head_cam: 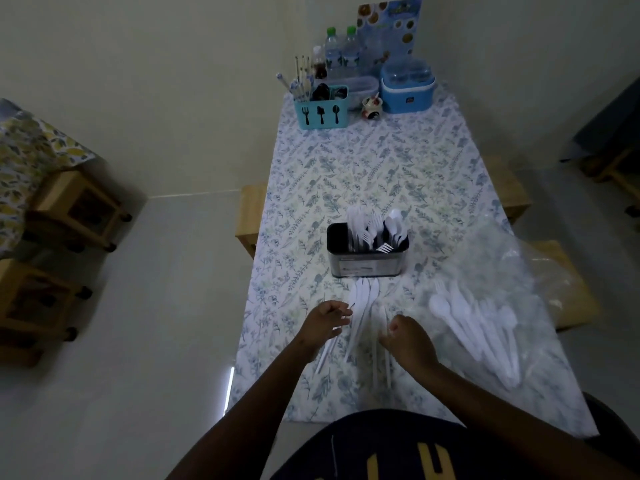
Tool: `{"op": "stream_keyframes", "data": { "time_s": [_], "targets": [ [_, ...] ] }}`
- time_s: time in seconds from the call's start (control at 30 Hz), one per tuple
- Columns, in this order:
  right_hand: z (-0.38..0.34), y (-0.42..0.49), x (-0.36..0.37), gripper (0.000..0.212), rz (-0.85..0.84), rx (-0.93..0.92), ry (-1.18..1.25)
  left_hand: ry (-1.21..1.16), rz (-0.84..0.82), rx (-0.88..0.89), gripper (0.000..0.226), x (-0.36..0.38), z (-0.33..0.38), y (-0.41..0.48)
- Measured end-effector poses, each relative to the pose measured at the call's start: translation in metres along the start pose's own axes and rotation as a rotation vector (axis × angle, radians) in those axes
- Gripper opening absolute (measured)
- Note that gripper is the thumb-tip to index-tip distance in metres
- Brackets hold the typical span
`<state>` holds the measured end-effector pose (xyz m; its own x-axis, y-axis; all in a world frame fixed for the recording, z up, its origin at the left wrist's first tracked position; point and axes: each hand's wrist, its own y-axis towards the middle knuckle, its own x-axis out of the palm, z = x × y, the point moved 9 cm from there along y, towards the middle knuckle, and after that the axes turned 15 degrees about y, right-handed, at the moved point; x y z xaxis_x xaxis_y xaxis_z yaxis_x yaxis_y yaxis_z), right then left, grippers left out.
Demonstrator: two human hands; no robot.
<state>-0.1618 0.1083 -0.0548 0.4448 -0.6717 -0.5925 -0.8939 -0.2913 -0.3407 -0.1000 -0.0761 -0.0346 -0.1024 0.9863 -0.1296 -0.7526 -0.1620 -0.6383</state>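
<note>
**forkfan:** What's this person doing with all that plastic cutlery?

**tidy_tom:** Sorting it by type, I'm guessing. The knives (363, 299) are lying fanned out toward the table's (363, 161) near edge, just in front of the caddy (367, 263), probably so they're going in as one bunch.

**forkfan:** And the hands?

**tidy_tom:** The left hand (323, 322) is curling its fingers round a knife handle, looks like pinching it. The right hand (410, 337) is hovering curled over a couple more handles; can't tell if it's actually gripping any, too blurry.

**forkfan:** The spoons (460, 317)?

**tidy_tom:** They're waiting on the bag (502, 265) by the right edge, likely kept apart so the piles aren't mixing.
</note>
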Motion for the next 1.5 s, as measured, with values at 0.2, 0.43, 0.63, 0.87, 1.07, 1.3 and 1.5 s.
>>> {"op": "stream_keyframes", "data": {
  "time_s": [0.2,0.43,0.63,0.87,1.07,1.3,1.5],
  "targets": [
    [0.023,-0.023,0.033,0.057,-0.037,0.154,-0.152,-0.022,0.032,-0.023,0.015,-0.004,-0.019,-0.005],
    [0.004,-0.026,0.039,0.031,-0.025,0.084,-0.298,0.002,0.024,-0.014,0.020,-0.008,-0.028,-0.010],
    [0.009,-0.025,0.036,0.031,0.003,0.075,-0.246,0.020,0.011,-0.023,0.019,-0.007,-0.031,-0.006],
    [0.015,-0.029,0.037,0.036,-0.002,0.058,-0.181,0.053,-0.008,-0.011,0.010,0.001,-0.031,-0.004],
    [0.014,-0.032,0.034,0.034,-0.008,0.069,-0.220,0.045,0.000,-0.023,0.017,0.006,-0.035,-0.001],
    [-0.008,-0.037,0.034,0.011,-0.153,-0.018,0.072,-0.136,-0.049,-0.061,0.026,0.013,-0.028,-0.004],
    [-0.029,-0.050,0.034,0.016,-0.284,0.045,0.364,-0.136,-0.119,0.022,0.033,0.023,-0.014,-0.010]
  ]
}}
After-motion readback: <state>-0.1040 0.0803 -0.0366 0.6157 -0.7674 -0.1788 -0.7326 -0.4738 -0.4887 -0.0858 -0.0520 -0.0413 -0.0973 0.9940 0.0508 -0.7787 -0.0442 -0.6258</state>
